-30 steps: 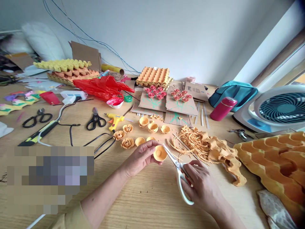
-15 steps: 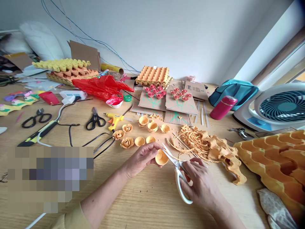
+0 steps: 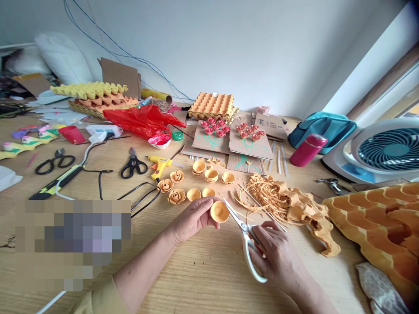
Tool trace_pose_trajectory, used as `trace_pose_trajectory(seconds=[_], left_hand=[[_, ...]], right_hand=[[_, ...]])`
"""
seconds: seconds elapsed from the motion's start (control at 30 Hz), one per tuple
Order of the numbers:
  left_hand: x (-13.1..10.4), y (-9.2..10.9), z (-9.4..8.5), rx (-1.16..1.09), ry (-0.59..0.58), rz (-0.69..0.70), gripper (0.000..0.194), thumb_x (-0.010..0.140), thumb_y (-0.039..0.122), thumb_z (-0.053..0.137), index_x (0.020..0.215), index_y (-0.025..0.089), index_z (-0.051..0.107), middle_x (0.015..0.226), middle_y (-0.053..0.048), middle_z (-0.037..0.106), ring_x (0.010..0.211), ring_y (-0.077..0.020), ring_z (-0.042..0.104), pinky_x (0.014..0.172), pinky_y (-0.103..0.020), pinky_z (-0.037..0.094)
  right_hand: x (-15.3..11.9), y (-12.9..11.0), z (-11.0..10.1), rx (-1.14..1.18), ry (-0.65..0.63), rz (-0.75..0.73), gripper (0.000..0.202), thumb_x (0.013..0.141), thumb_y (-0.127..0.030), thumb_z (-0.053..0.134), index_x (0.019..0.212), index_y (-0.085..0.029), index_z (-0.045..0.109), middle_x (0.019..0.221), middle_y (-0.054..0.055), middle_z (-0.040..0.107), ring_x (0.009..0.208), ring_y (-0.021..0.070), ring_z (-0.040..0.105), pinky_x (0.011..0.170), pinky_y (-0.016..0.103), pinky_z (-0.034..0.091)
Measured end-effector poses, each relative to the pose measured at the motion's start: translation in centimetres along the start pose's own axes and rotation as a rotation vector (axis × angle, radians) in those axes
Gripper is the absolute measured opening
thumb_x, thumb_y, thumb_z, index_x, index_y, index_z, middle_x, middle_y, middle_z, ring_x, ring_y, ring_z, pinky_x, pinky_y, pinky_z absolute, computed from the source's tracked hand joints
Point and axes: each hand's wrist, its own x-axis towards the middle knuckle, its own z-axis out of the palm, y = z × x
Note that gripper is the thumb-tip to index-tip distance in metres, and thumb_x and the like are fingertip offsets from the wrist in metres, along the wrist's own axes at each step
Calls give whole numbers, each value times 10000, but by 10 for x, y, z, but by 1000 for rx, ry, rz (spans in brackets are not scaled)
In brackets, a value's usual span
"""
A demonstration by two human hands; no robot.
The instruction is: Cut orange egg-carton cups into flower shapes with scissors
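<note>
Between its fingers and thumb, my left hand [image 3: 197, 217] holds a small orange egg-carton cup [image 3: 220, 211], its hollow side facing me. My right hand [image 3: 278, 250] grips white-handled scissors [image 3: 242, 226], whose blades point up and left, close to the cup's right rim. Beyond the hands stand loose carton cups [image 3: 194, 195] and layered cups [image 3: 211, 175]. Several carton roses [image 3: 176, 196] lie left of them. A heap of trimmed carton strips [image 3: 263, 196] sits beyond my right hand.
Nearby on the left are a yellow glue gun [image 3: 159, 165], black scissors [image 3: 133, 164] and cables. Large orange egg trays [image 3: 379, 218] crowd the right side, with a fan [image 3: 389, 148] behind. Cardboard panels [image 3: 250, 148] bearing red flowers lie farther back.
The cup in my left hand has turned more toward me and shifted slightly left and up, leaving a gap from the scissor blades. The whole view has shifted slightly.
</note>
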Motion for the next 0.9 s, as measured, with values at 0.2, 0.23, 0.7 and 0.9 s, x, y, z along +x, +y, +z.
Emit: trace_pose_trajectory(seconds=[0.2, 0.23, 0.7, 0.9], left_hand=[[0, 1, -1, 18, -22, 10, 281, 826, 343, 755, 1058, 192, 701, 936, -34, 631, 754, -111, 601, 675, -247, 557], [0, 1, 0, 24, -36, 11, 273, 825, 341, 756, 1046, 191, 705, 941, -37, 627, 772, -117, 594, 672, -248, 559], [-2, 1, -2, 28, -26, -34, 382, 832, 451, 727, 1060, 153, 658, 844, -44, 673, 651, -135, 667, 631, -273, 565], [0, 0, -2, 13, -56, -35, 405, 853, 446, 706, 1092, 119, 690, 877, -67, 669, 705, -131, 643, 671, -268, 541]], right_hand=[[0, 3, 0, -11, 21, 37, 231, 926, -194, 534, 770, -234, 369, 623, -63, 492, 539, 135, 448, 778, 329, 378], [0, 3, 0, -13, 17, 46, 231, 915, -190, 544, 769, -235, 370, 623, -64, 492, 540, 134, 451, 793, 335, 379], [2, 4, 1, -35, 78, 56, 247, 939, -229, 502, 714, -237, 400, 582, -35, 499, 517, 145, 439, 669, 305, 395], [1, 16, -3, 501, 60, 512, 360, 953, -512, 509, 734, -226, 485, 562, -20, 472, 510, 152, 417, 485, 277, 304]])
